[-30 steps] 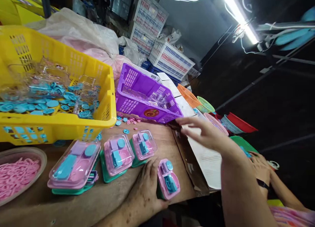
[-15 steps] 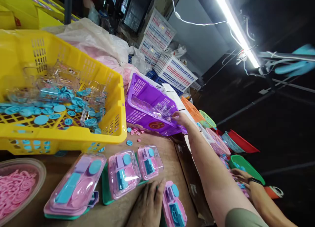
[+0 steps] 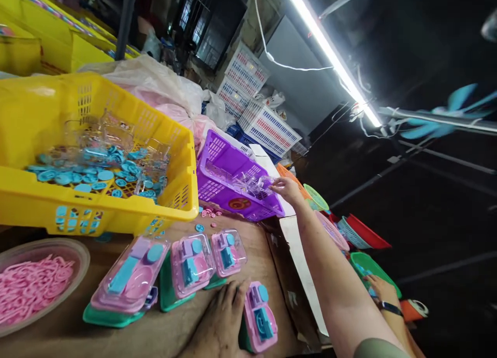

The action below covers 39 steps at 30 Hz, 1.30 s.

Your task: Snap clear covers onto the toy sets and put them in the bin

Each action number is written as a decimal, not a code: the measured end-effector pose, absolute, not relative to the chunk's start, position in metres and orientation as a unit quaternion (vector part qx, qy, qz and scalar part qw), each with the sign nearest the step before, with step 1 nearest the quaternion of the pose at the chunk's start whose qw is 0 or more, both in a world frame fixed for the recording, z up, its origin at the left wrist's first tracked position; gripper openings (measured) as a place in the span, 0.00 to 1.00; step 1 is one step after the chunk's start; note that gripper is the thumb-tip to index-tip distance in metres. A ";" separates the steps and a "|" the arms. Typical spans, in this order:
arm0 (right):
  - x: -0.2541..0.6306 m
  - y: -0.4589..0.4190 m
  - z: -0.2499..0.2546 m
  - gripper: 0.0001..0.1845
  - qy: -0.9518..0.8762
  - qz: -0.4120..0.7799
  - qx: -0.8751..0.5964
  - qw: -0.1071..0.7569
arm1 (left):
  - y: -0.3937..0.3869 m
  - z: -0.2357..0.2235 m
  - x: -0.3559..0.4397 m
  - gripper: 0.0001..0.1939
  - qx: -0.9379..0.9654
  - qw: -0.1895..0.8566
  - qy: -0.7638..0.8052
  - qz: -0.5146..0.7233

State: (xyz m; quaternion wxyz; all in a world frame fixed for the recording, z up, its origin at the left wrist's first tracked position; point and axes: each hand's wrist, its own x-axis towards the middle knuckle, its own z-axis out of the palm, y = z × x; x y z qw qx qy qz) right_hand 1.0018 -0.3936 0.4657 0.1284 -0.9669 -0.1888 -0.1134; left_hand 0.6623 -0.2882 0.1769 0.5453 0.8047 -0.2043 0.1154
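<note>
1. Left hand (image 3: 221, 319), partly open, rests against the unlidded case (image 3: 261, 319) at its right.
2. Right hand (image 3: 288, 188) pinches a clear lid (image 3: 264, 182) at the purple basket (image 3: 233, 205).
3. Three lidded cases (image 3: 192, 265) sit beyond the left hand, nearer the yellow basket (image 3: 171, 215).

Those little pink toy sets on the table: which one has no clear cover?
The rightmost set, beside the left hand; the other three have clear covers.
</note>
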 end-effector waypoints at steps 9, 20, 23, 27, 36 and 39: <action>0.809 -0.448 0.468 0.35 -0.300 -0.134 -0.892 0.312 | -0.271 0.200 0.654 0.57 0.794 0.553 -0.209 0.140; 0.696 -0.495 0.435 0.34 -0.211 -0.079 -0.833 0.505 | -0.264 0.203 0.659 0.60 0.812 0.527 -0.213 0.132; 0.689 -0.488 0.438 0.31 -0.197 -0.068 -0.876 0.434 | -0.263 0.210 0.657 0.60 0.819 0.521 -0.211 0.115; 0.687 -0.455 0.422 0.28 -0.214 -0.090 -0.945 0.229 | -0.263 0.214 0.658 0.63 0.824 0.515 -0.211 0.104; 0.691 -0.438 0.391 0.43 -0.218 0.006 -0.970 0.107 | -0.262 0.213 0.661 0.63 0.812 0.527 -0.223 0.117; 0.689 -0.448 0.389 0.41 -0.273 0.024 -0.953 0.128 | -0.264 0.212 0.661 0.69 0.813 0.533 -0.206 0.112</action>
